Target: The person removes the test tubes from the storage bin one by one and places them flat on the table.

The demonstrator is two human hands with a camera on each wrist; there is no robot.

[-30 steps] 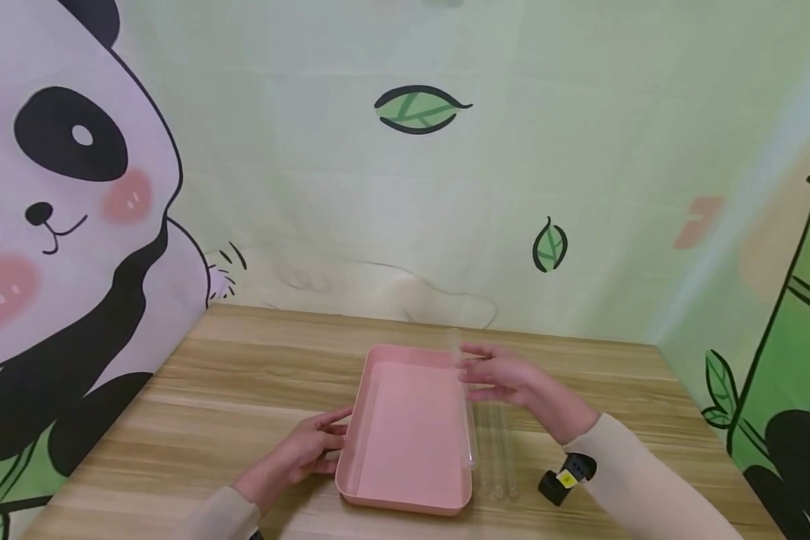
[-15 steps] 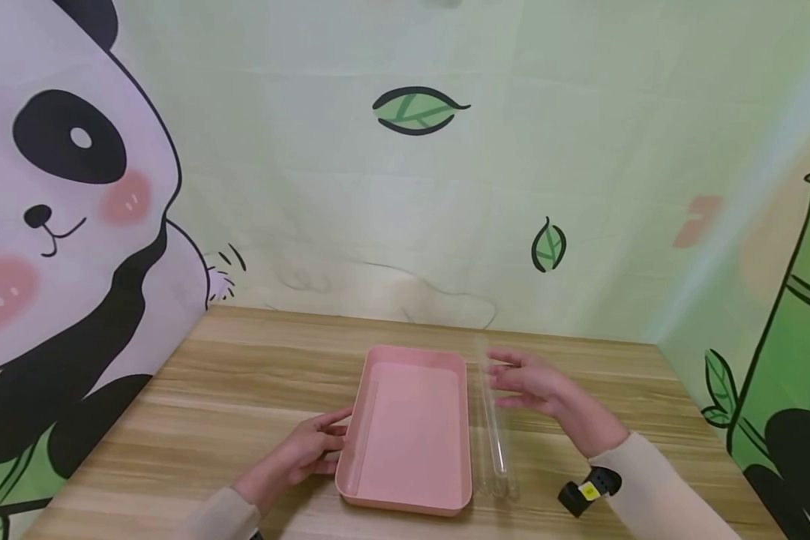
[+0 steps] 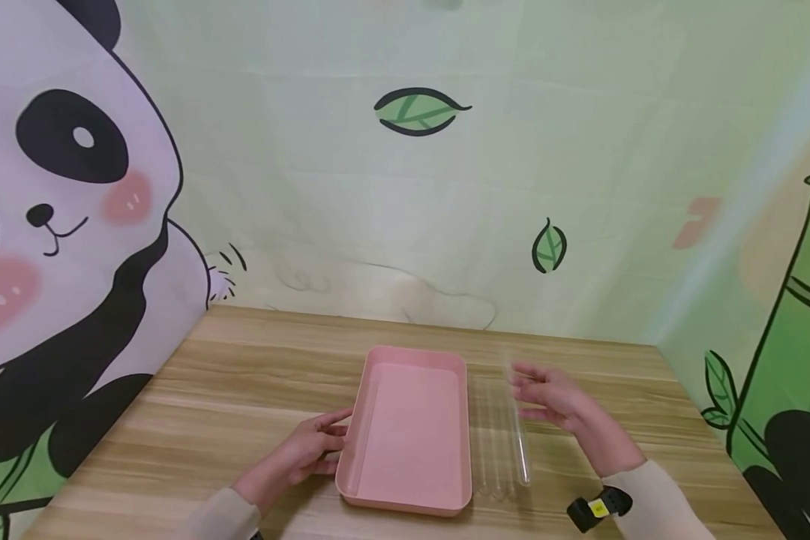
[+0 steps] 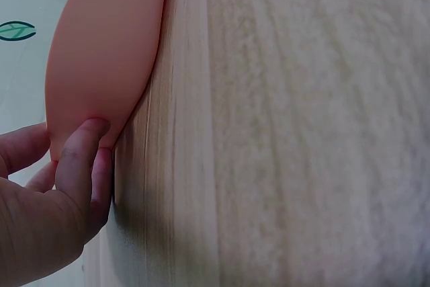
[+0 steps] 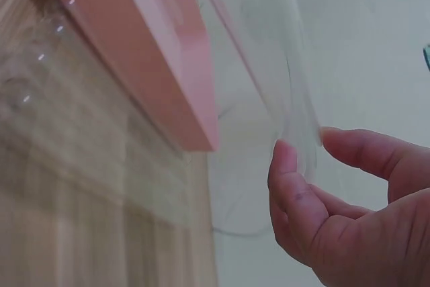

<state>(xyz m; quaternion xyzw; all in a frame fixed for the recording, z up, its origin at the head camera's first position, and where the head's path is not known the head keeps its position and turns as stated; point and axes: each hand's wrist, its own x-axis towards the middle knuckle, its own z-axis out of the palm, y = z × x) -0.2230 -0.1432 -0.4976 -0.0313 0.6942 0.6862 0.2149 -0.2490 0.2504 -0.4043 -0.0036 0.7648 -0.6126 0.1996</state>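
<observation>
My right hand (image 3: 553, 397) pinches a clear test tube (image 3: 523, 454) near its far end, between thumb and fingertips. This tube is over the table, to the right of several other clear test tubes (image 3: 497, 450) lying side by side. Left of them stands a shallow pink tray (image 3: 418, 435). What looks like another clear tube (image 3: 367, 435) lies along the tray's left inner wall. My left hand (image 3: 307, 446) rests its fingertips against the tray's outer left side. In the left wrist view, loosely bent fingers (image 4: 80, 159) touch that wall.
The wooden table (image 3: 263, 360) reaches back to a cloth backdrop (image 3: 310, 187) printed with a panda and leaves. A black wrist strap (image 3: 601, 508) sits on my right wrist.
My right hand has carried the test tube rightward, from the tray's right edge across the lying tubes to their right side. The left hand and the tray have stayed put.
</observation>
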